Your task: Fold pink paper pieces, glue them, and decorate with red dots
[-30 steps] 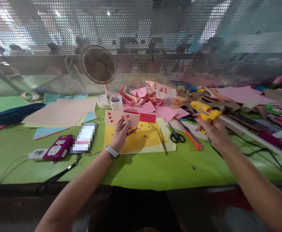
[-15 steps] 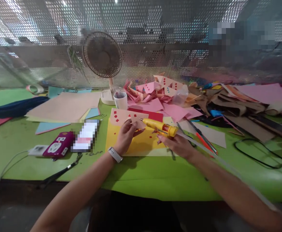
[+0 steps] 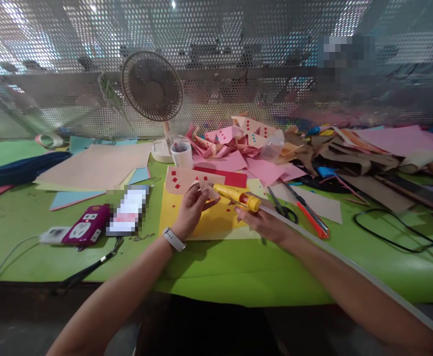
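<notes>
My left hand pinches a pale pink paper piece that bears small red diamonds. My right hand is wrapped round a yellow glue gun, whose tip points left at the paper beside my left fingers. Whether the tip touches the paper cannot be made out. Beneath both hands lies a yellow sheet with a few small red pieces on it. A red strip lies behind the glue gun.
Scissors and a red cutter lie right of my right hand. A phone, purple power strip, fan and white cup stand or lie leftward. Paper scraps are heaped behind.
The view has shifted slightly, so most things appear a little further left. The glue gun and my right hand have moved slightly left, and the scissors and cutter show more fully.
</notes>
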{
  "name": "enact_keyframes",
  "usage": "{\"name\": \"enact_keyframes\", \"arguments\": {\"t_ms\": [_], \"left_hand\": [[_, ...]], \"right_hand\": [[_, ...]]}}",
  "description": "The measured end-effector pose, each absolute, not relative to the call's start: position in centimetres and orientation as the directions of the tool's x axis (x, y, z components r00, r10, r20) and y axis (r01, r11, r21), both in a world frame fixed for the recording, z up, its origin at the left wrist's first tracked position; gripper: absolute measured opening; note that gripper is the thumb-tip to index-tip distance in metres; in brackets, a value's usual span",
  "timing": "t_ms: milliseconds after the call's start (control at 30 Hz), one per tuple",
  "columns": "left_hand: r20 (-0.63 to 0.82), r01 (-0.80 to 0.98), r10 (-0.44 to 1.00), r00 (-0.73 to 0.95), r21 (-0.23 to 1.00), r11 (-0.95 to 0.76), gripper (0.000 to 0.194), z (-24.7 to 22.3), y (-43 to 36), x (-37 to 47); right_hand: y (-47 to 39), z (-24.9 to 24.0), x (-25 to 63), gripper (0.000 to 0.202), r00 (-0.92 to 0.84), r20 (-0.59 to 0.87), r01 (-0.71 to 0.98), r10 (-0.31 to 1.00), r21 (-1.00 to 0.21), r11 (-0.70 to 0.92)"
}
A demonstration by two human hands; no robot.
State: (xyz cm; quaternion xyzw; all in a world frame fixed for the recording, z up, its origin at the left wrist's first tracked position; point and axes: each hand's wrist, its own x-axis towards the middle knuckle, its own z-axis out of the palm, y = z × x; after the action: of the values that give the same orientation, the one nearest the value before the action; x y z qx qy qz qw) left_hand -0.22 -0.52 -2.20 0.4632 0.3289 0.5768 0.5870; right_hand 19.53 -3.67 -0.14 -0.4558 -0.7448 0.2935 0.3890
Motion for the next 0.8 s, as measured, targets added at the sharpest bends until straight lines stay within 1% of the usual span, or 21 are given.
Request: {"name": "enact_keyframes", "arguments": {"t_ms": [233,433,633,800], "left_hand": [[0.144,-0.389,0.98,0.139,0.918,-0.08,0.034,-2.1,-0.6,-0.1],[0.147,-0.384,0.981,0.129,0.919,-0.087,0.032,-2.2,-0.6,-0.2],[0.159,-0.38,0.975,0.153,0.921,-0.091,0.035,-2.3,-0.5,-0.2],[0.15,-0.381,0.978,0.146,0.921,-0.085,0.036,-2.2,-0.6,-0.2]], "right_hand": [[-3.7,0.0,19.5,0.02,-0.253,0.263,0.393,0.931,-0.852,0.347],[-3.9,0.4,19.6,0.016,-0.259,0.245,0.433,0.934,-0.835,0.339],[-4.1,1.0,19.5,0.015,-0.256,0.244,0.489,0.936,-0.802,0.343],[-4.2,1.3,19.4,0.016,-0.249,0.249,0.484,0.936,-0.805,0.343]]}}
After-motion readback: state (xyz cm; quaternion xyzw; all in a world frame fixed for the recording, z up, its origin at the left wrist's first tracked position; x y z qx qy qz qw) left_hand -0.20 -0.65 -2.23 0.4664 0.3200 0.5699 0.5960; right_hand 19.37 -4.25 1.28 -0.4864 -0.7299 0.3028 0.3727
